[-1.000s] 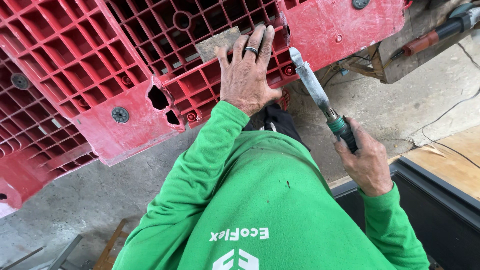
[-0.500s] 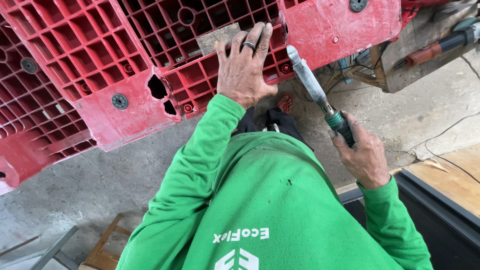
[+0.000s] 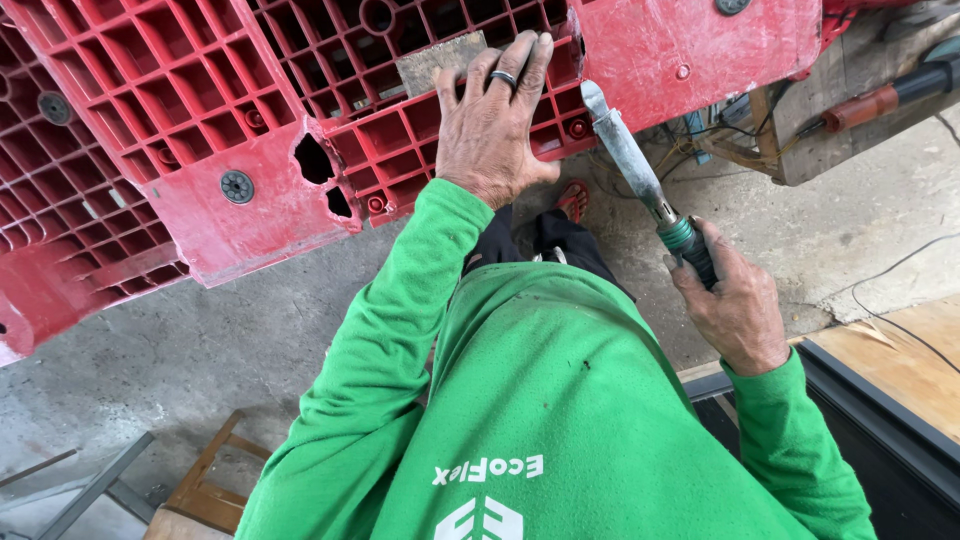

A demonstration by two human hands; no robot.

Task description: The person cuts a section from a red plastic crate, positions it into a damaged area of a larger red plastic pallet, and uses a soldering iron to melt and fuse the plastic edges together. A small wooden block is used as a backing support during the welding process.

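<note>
While the left hand (image 3: 492,125) is pressing a patch (image 3: 438,60) onto the red pallet (image 3: 250,110), fingers flat.
The right hand (image 3: 735,305) is gripping the blade tool (image 3: 625,150) near the pallet's lower edge, probably for sealing.

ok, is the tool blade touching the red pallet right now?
No: the right hand holds the tool with its flat blade raised just off the red pallet, while the left hand presses on the pallet's grid.
</note>
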